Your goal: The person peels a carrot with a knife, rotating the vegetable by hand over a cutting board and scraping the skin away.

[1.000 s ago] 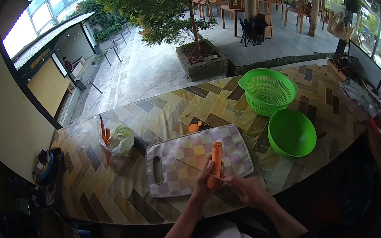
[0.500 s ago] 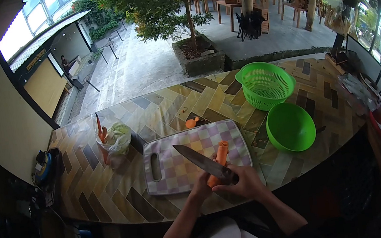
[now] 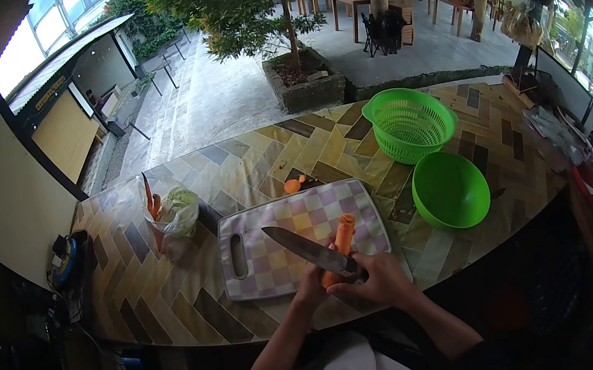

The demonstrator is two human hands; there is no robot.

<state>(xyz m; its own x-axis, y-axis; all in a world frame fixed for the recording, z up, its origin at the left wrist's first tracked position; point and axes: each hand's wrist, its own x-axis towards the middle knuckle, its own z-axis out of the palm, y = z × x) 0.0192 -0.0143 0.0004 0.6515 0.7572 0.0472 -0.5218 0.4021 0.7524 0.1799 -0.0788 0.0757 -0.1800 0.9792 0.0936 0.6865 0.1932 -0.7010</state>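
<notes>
Over the near right part of a checkered cutting board (image 3: 268,282), my left hand (image 3: 311,288) is wrapped round the lower part of an orange carrot (image 3: 343,235), which points up and slightly right. My right hand (image 3: 382,277) grips the handle of a large knife (image 3: 308,248). Its blade crosses in front of the carrot and points to the upper left. The blade's contact with the carrot is too small to tell. Beyond the board's far edge lie carrot pieces (image 3: 292,185).
A green colander (image 3: 408,125) and a green bowl (image 3: 451,191) stand right of the board. At the left on the table (image 3: 129,282) is a plastic bag (image 3: 179,214) with pale green leaves and carrots beside it. Plastic packets (image 3: 555,128) lie far right.
The view has shifted slightly, so the table and the items on it sit a little higher and further left. Both hands keep their hold on the carrot and knife.
</notes>
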